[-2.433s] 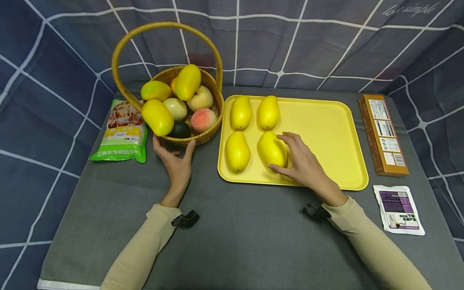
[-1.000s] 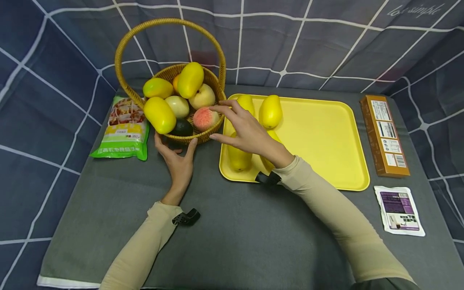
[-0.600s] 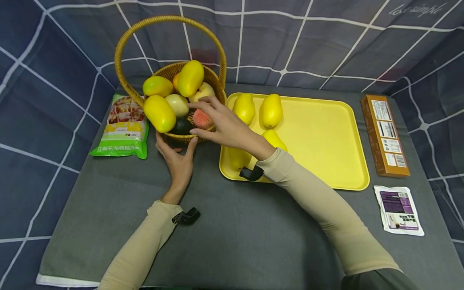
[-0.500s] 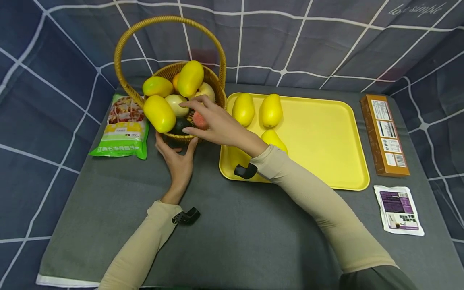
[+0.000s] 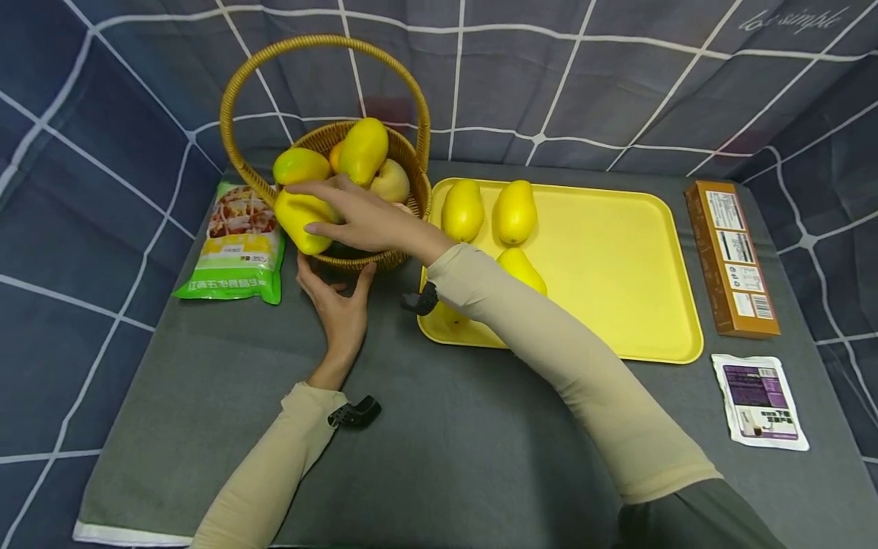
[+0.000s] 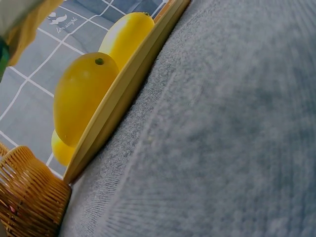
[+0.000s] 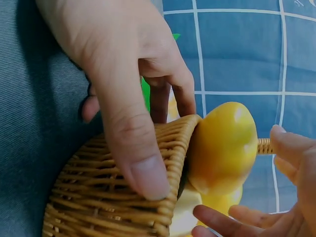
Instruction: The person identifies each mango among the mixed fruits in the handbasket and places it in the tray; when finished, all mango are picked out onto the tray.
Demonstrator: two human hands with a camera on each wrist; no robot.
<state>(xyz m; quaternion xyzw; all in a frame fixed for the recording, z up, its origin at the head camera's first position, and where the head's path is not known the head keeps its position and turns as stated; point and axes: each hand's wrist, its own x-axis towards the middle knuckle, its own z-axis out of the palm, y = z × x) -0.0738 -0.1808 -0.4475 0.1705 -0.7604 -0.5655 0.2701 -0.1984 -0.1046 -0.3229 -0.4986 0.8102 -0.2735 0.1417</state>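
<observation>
A wicker basket (image 5: 322, 140) with a tall hoop handle holds mangoes, an orange fruit and a pale round fruit; the right hand hides others. My left hand (image 5: 334, 316) holds the basket's front wall, its thumb (image 7: 143, 173) on the wicker just below the rim. Above the basket my right hand (image 5: 370, 217) reaches across with fingers spread over a yellow mango (image 5: 296, 225) at the front left rim. In the right wrist view, that hand's fingertips (image 7: 212, 217) lie apart from the yellow mango (image 7: 222, 148).
A yellow tray (image 5: 604, 267) right of the basket bears several yellow mangoes (image 5: 516, 212), one mostly hidden by the right sleeve. A green food bag (image 5: 236, 252) lies left of the basket. Right of the tray are a brown box (image 5: 732, 259) and a white-and-purple pouch (image 5: 760, 402).
My right hand has let go of a mango on the tray and moved left over the basket to the front left mango. The left hand stays on the basket.
</observation>
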